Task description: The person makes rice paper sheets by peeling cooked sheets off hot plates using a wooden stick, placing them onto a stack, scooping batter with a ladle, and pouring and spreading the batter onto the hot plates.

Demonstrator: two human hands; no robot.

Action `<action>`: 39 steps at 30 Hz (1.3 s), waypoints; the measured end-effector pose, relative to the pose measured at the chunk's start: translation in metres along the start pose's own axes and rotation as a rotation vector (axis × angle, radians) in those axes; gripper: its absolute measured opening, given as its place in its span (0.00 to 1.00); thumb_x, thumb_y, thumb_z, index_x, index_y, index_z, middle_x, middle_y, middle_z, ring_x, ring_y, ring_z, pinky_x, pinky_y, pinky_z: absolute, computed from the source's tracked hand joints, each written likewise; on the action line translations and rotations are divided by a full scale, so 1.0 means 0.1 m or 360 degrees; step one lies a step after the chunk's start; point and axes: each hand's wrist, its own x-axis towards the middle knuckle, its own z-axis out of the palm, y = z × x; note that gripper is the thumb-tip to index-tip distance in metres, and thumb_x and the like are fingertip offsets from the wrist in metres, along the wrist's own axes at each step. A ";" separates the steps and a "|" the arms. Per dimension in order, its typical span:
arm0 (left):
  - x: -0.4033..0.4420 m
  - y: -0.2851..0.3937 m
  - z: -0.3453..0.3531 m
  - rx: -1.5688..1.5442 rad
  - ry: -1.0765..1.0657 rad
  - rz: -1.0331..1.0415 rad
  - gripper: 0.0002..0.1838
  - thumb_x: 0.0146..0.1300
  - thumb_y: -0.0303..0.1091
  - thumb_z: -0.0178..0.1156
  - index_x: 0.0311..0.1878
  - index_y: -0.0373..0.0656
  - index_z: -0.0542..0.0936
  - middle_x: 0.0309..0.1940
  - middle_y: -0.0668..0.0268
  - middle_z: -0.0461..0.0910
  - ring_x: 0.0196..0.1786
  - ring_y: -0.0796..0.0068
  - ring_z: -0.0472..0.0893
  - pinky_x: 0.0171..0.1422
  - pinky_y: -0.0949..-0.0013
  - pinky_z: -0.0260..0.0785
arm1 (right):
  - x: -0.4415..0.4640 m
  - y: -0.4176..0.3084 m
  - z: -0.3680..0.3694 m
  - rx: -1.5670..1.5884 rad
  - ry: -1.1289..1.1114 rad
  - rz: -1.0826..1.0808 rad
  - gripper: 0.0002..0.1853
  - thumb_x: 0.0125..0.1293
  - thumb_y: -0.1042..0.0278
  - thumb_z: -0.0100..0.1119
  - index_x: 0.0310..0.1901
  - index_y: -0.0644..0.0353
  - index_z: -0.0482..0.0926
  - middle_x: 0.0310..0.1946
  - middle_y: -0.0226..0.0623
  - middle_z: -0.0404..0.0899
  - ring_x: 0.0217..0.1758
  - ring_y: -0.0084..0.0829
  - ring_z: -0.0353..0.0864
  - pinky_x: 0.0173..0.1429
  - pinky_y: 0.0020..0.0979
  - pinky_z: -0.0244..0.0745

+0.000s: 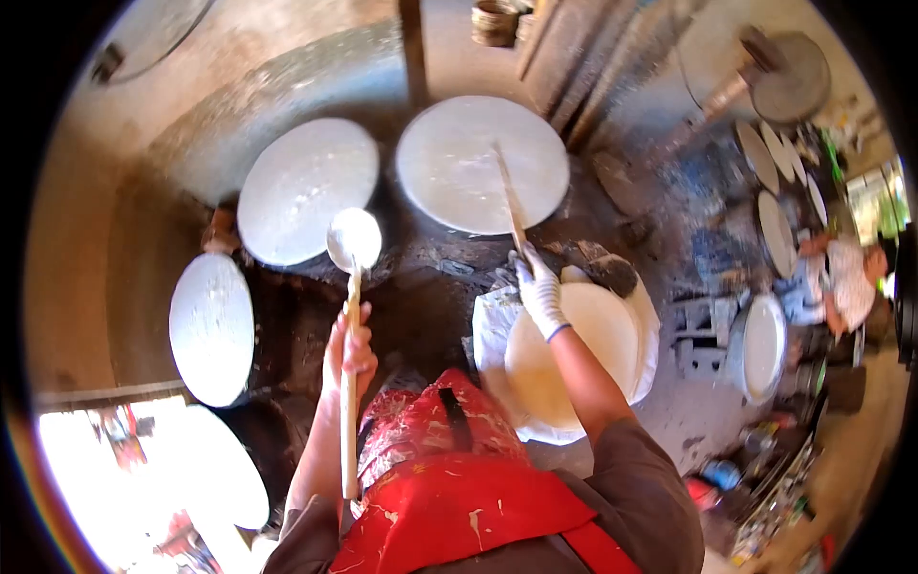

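My left hand [352, 352] is bare and wrapped round the long pale handle of a ladle [354, 239]. The ladle's round bowl is up near the edge of a round white griddle [308, 189]. My right hand [541, 292], in a white glove, grips a thin wooden stick [509, 196]. The stick's far end lies over another round griddle [469, 158]. Below my right hand and forearm stands a wide basin of pale batter [555, 359], with a white cloth [492, 320] around it.
More round griddles stand at the left [212, 330] and lower left [229, 469]. A dark rounded object [612, 275] rests at the basin's upper edge. At the right are grey blocks [703, 320], a white-topped round vessel [764, 348] and another person [846, 282].
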 end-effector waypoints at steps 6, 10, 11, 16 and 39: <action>-0.95 -0.11 -0.49 -0.0257 0.0185 0.0190 0.19 0.66 0.43 0.46 0.55 0.42 0.66 0.17 0.73 0.63 0.10 0.86 0.60 0.14 0.84 0.52 | -0.33 -1.14 0.83 0.0223 -0.0464 0.0056 0.20 0.61 0.69 0.55 0.56 0.55 0.70 0.22 0.23 0.62 0.22 0.15 0.57 0.23 0.19 0.52; -1.20 -0.14 -0.95 -0.0218 0.0125 0.0407 0.18 0.64 0.39 0.49 0.54 0.41 0.66 0.17 0.71 0.62 0.10 0.86 0.58 0.13 0.83 0.52 | -0.32 -1.62 1.35 0.0444 -0.0867 -0.0018 0.22 0.60 0.72 0.54 0.57 0.58 0.69 0.19 0.20 0.62 0.19 0.14 0.57 0.23 0.18 0.57; -1.28 -0.12 -1.04 -0.0171 0.0089 0.0463 0.18 0.63 0.38 0.49 0.53 0.40 0.67 0.17 0.71 0.62 0.10 0.85 0.57 0.12 0.83 0.52 | -0.43 -1.73 1.53 0.0378 -0.0944 -0.0087 0.22 0.60 0.72 0.54 0.58 0.57 0.68 0.19 0.20 0.62 0.19 0.13 0.57 0.22 0.18 0.56; -2.33 -0.34 -1.30 -0.0089 0.0291 0.1018 0.16 0.61 0.27 0.51 0.52 0.39 0.71 0.17 0.73 0.62 0.14 0.87 0.58 0.14 0.84 0.52 | -1.71 -2.20 2.31 0.0273 -0.1589 -0.0063 0.26 0.61 0.71 0.55 0.62 0.58 0.62 0.21 0.21 0.64 0.19 0.12 0.58 0.21 0.15 0.55; -3.65 -3.81 -2.48 -0.1694 0.1287 0.2915 0.17 0.64 0.34 0.47 0.56 0.44 0.66 0.16 0.75 0.61 0.09 0.88 0.56 0.14 0.83 0.49 | -4.51 -2.87 2.64 -0.1654 -0.4133 -0.0369 0.13 0.66 0.61 0.48 0.45 0.60 0.74 0.18 0.22 0.69 0.20 0.13 0.66 0.25 0.19 0.64</action>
